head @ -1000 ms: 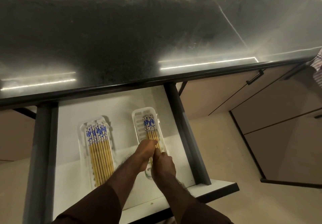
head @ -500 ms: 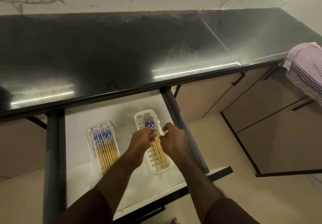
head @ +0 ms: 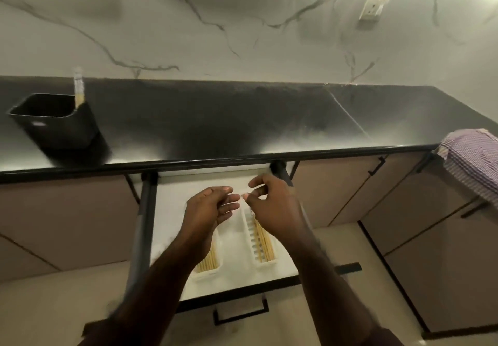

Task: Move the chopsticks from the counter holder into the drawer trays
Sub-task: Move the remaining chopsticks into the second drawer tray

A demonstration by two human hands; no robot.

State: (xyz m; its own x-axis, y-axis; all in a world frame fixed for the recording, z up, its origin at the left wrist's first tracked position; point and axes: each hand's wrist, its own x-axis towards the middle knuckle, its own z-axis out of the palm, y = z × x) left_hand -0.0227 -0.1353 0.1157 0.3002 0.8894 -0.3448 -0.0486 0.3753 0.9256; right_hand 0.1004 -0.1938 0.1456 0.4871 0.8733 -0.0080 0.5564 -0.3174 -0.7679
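Both hands are up over the open drawer point(head: 172, 224) and neither one is holding anything. The left hand point(head: 208, 207) has its fingers stretched out fairly straight, pointing right, palm sort of turned down. The right hand point(head: 272, 203) is looser, fingers curled a bit with the thumb and forefinger near each other, but nothing sits between them as far as I can see. The fingertips of the two hands almost meet in the middle. Under them are two white slotted trays: the left tray point(head: 206, 271) is mostly hidden by the left wrist, with a bundle of tan chopsticks point(head: 208, 261) poking out at the near end, and the right tray point(head: 265, 261) has its own chopstick bundle point(head: 265, 243) lying lengthwise along its right side. It's too blurry to count sticks in either. Back on the black counter point(head: 242, 119), far left, sits one dark square holder point(head: 58, 122) — with what looks like a single pale chopstick point(head: 78, 87) standing upright in its back right corner. A striped cloth point(head: 474, 162) hangs off the counter's right end.
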